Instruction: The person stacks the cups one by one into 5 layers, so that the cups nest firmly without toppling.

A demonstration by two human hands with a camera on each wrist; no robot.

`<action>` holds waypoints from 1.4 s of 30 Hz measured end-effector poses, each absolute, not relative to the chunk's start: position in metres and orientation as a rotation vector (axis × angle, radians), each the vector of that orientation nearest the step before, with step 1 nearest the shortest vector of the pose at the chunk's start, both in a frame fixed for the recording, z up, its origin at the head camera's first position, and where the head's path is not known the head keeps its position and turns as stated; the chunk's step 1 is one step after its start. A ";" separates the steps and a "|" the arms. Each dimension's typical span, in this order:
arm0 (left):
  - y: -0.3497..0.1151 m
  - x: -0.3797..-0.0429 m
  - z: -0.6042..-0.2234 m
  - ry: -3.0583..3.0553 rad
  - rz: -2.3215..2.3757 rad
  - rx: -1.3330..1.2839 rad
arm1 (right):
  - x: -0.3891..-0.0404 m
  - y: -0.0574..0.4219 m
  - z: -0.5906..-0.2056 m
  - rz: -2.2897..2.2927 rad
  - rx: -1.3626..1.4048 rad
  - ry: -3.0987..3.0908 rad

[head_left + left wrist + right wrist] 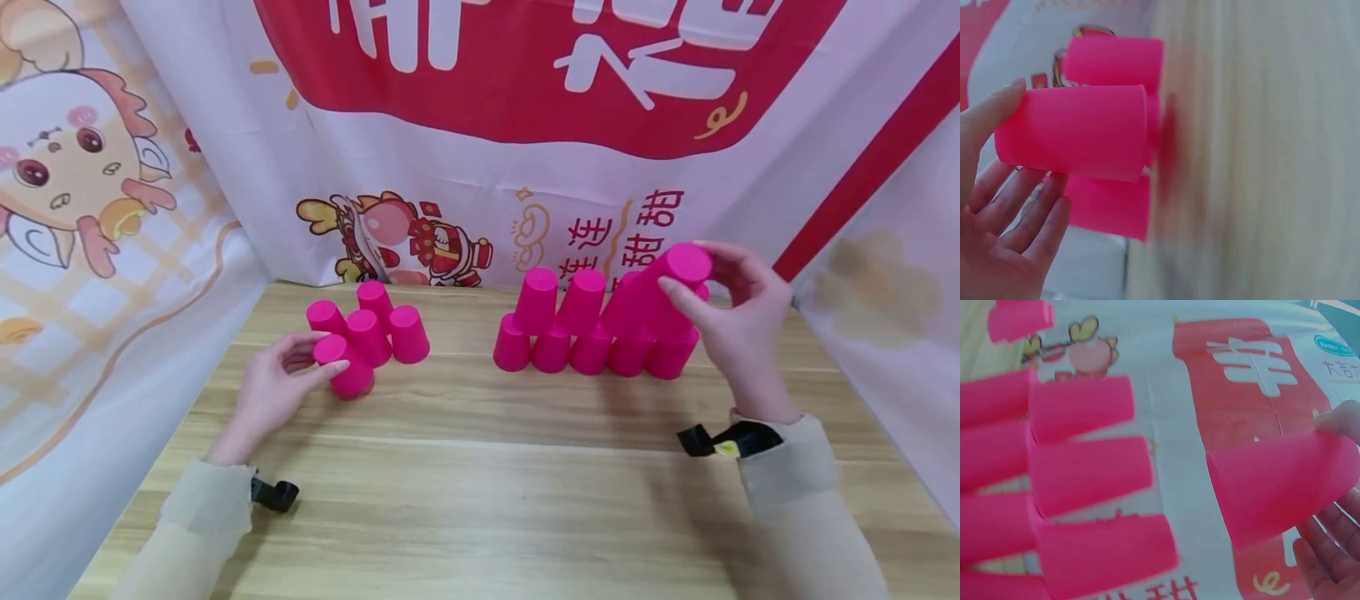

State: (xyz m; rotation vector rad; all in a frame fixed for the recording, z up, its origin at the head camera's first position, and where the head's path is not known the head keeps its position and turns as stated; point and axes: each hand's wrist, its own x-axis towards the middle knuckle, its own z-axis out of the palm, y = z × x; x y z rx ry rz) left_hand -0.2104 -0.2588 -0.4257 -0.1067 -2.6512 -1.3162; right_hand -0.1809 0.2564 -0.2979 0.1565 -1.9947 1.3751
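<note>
Upside-down pink plastic cups stand on the table in two groups. At the left, my left hand point(279, 383) pinches one pink cup point(352, 377) between thumb and fingers, in front of several other cups point(409, 335). In the left wrist view that held cup point(1072, 132) has its rim close to the tabletop. My right hand point(738, 317) grips another pink cup point(686, 265) by its closed end, raised over a two-level cup wall. In the right wrist view this cup point(1285, 487) is apart from the upper-row cups point(1091, 475), its mouth facing them.
The wall's bottom row point(512, 346) holds several cups side by side, with a second row point(537, 302) on top. Behind hangs a printed cloth point(420, 167), and another cloth point(97, 333) borders the left. Wood-grain tabletop point(480, 500) extends in front.
</note>
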 end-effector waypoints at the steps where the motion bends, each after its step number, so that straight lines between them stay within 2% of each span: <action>1: -0.255 -0.209 -0.422 -2.632 -1.317 -0.119 | -0.184 0.261 -0.296 1.363 0.136 -1.997; 9: -0.219 -0.196 -0.392 -2.504 -1.394 -0.260 | -0.208 0.292 -0.289 1.338 -0.068 -2.094; 19: -0.182 -0.196 -0.386 -2.479 -1.431 -0.394 | -0.239 0.305 -0.305 1.498 -0.138 -2.206; 31: -0.125 -0.208 -0.367 -2.436 -1.607 -0.492 | -0.245 0.308 -0.313 1.469 -0.136 -2.220; 42: -0.070 -0.220 -0.354 -2.325 -1.640 -0.715 | -0.243 0.309 -0.319 1.466 -0.133 -2.272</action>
